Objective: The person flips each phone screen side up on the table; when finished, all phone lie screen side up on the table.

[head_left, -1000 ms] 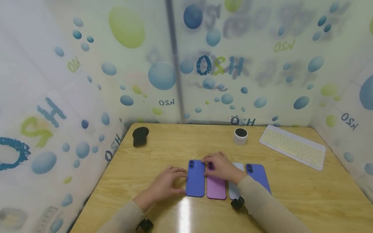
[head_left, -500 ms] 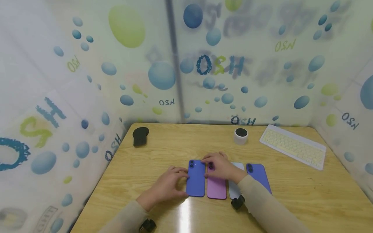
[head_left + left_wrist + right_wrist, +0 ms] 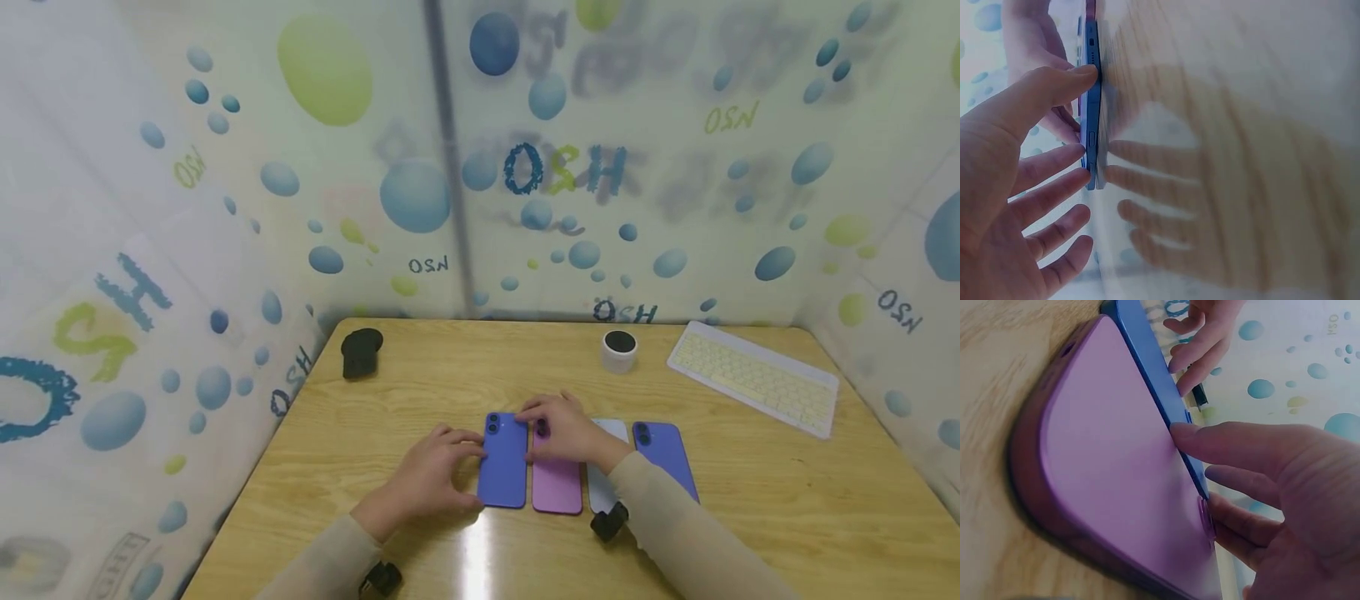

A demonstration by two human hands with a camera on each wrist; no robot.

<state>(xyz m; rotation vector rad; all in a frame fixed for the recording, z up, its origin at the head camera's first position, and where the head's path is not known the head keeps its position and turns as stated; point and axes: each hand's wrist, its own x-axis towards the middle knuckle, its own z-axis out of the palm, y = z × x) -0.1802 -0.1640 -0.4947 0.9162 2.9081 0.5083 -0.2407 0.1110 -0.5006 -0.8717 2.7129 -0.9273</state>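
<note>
A blue smartphone (image 3: 504, 467) lies face down on the table, leftmost in a row of phones. My left hand (image 3: 426, 477) is at its left side; in the left wrist view the thumb (image 3: 1079, 78) touches the phone's bottom edge and two fingertips are at its side edge. My right hand (image 3: 567, 432) reaches over a purple smartphone (image 3: 558, 490), partly covering it. Its thumb (image 3: 1194, 439) touches the blue phone's right edge, and its forefinger is near the top right corner. Right of the purple phone lie a pale smartphone (image 3: 602, 490) and another blue smartphone (image 3: 666, 450), both partly hidden by the right arm.
A white keyboard (image 3: 753, 379) lies at the back right of the wooden table (image 3: 300, 483). Left of it stands a small white cylinder with a black top (image 3: 619, 352). A black object (image 3: 362, 353) sits at the back left. Patterned curtains (image 3: 360, 192) surround the table.
My left hand has moved slightly right, its fingers and thumb coming up to the blue phone's edge. The right hand has stayed nearly still, and the phones look unmoved.
</note>
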